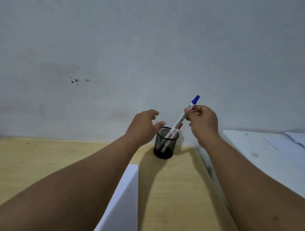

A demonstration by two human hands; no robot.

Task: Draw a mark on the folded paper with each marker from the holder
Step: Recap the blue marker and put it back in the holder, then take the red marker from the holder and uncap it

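Right hand [202, 124]: right of frame centre; I see it pinching the blue-capped marker [183, 116], whose lower end dips inside the holder.
Left hand [144, 125]: fingers spread, holding nothing, just left of the holder.
Holder [164, 144]: black mesh cup, centre of frame, on the wooden desk [31, 163].
Folded paper [123, 202]: lower centre, lying flat between my forearms.

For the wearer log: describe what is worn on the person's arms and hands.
Nothing is worn. Both forearms are bare right up to the frame's edge, with no sleeves in view. The left hand and right hand carry no gloves, and no rings, watch or bands are visible at either wrist. No cables or markings show.
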